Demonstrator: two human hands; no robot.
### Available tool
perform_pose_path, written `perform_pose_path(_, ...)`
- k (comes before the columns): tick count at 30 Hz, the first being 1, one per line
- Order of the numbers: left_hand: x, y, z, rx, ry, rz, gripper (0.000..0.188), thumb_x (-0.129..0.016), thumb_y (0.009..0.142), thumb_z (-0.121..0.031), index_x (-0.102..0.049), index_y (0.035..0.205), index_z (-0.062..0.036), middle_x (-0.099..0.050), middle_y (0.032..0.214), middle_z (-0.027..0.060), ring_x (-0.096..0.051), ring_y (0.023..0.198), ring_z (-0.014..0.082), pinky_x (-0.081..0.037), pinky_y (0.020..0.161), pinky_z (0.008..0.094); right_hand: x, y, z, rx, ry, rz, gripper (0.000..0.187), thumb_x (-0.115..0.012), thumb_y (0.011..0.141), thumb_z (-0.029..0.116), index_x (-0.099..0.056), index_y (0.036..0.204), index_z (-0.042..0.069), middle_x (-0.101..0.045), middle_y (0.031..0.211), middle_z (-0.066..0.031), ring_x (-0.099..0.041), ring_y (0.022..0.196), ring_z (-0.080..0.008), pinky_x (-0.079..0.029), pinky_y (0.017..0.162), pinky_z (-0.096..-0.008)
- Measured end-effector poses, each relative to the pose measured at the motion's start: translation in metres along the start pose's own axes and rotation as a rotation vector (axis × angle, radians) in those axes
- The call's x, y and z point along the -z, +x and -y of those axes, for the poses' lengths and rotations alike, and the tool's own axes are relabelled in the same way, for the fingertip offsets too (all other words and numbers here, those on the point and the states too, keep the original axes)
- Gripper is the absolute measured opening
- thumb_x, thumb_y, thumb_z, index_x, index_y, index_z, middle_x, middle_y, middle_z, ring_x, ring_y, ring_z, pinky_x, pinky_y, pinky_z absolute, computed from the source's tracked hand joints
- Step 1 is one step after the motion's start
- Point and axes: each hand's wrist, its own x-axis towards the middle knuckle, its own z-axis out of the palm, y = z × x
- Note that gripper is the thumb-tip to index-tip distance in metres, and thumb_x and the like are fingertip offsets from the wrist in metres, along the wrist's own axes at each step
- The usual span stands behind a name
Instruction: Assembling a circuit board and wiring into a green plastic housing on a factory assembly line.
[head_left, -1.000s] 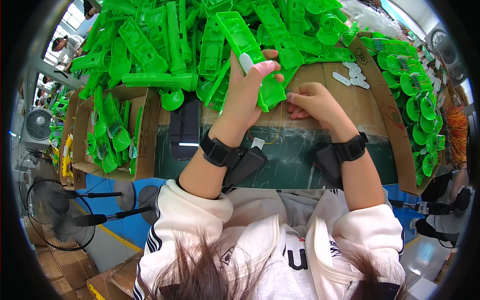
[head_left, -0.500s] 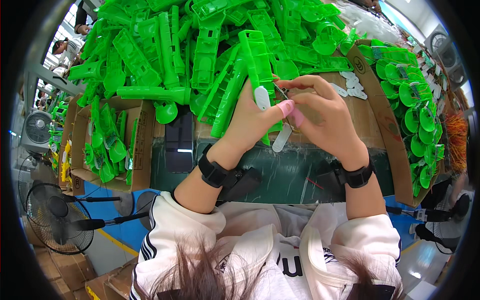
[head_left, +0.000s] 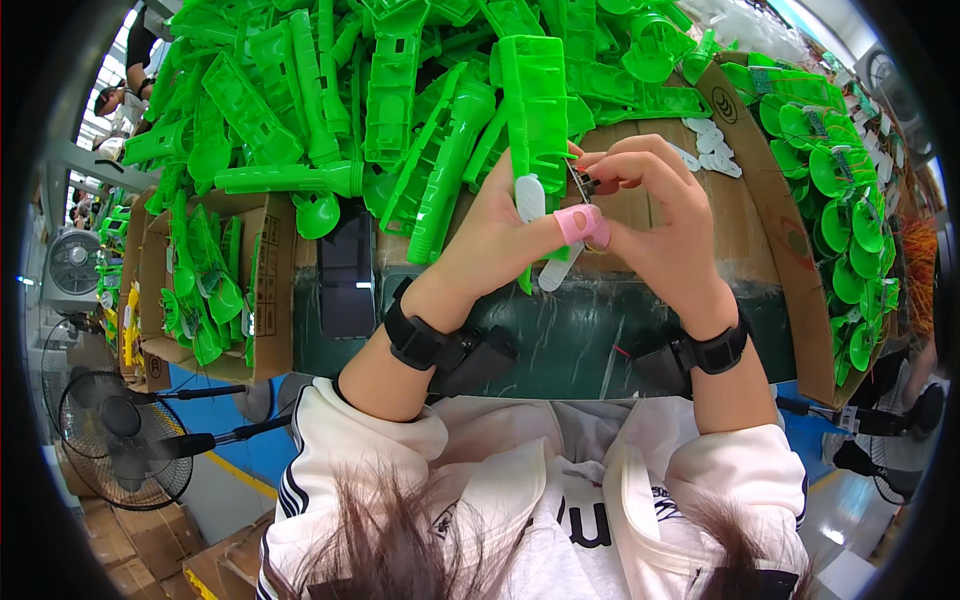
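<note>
My left hand (head_left: 490, 232) grips a bright green plastic shell (head_left: 536, 100), held upright, with a white oval piece (head_left: 530, 198) at its lower end. Beside the shell a small circuit board (head_left: 581, 184) with metal parts stands between my hands. The curled fingers of my right hand (head_left: 668, 215) pinch this board. Pink wrapping (head_left: 574, 222) covers my left thumb tip, which meets the right thumb. Just below my hands lies a white oval strip (head_left: 559, 268) on the table edge. The inner face of the shell is partly hidden by my fingers.
A high heap of green shells (head_left: 390, 90) lies beyond my hands. At the left is a cardboard box (head_left: 272, 290) of green parts, beside a dark phone (head_left: 346, 290). A carton (head_left: 775, 230) of wired green parts stands right, near several white oval pieces (head_left: 712, 150).
The green shell has turned more upright and toward my right. My right fingers have shifted around the circuit board, which now shows more plainly. The whole view has shifted slightly.
</note>
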Motion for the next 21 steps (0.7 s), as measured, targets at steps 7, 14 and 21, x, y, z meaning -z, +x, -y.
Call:
perform_pose_path(7, -0.007, -0.001, -0.013, 0.028, -0.084, -0.081, 0.045, -0.066, 0.073, -0.013, -0.044, 0.111, -0.004, -0.054, 0.101, 0.0078, -0.055, 0.089, 0.0154, -0.046, 0.072, 0.0291, 0.007, -0.004, -0.005, -0.303, 0.372, -0.128, 0.021, -0.06, 0.079, 0.001, -0.06, 0.1, 0.0, -0.062, 0.09, -0.0063, -0.058, 0.081, -0.0111, -0.046, 0.07, -0.0223)
perform_pose_path(14, -0.002, 0.002, -0.009, -0.219, 0.054, -0.171, 0.047, -0.072, 0.068, -0.007, -0.042, 0.105, -0.003, -0.06, 0.092, 0.009, -0.056, 0.076, 0.0118, -0.047, 0.065, 0.0256, 0.012, -0.002, -0.006, -0.402, 0.55, -0.021, 0.019, -0.058, 0.081, 0.0, -0.059, 0.1, -0.003, -0.062, 0.091, -0.0058, -0.057, 0.083, -0.0091, -0.046, 0.072, -0.0207)
perform_pose_path(21, 0.001, 0.0, -0.003, -0.288, 0.269, -0.12, 0.044, -0.069, 0.069, -0.003, -0.044, 0.104, -0.002, -0.061, 0.09, 0.0121, -0.056, 0.073, 0.0135, -0.046, 0.065, 0.0263, 0.011, -0.003, -0.006, -0.431, 0.564, 0.046, 0.019, -0.057, 0.081, -0.001, -0.06, 0.1, -0.002, -0.062, 0.091, -0.0051, -0.056, 0.082, -0.0085, -0.046, 0.071, -0.0207)
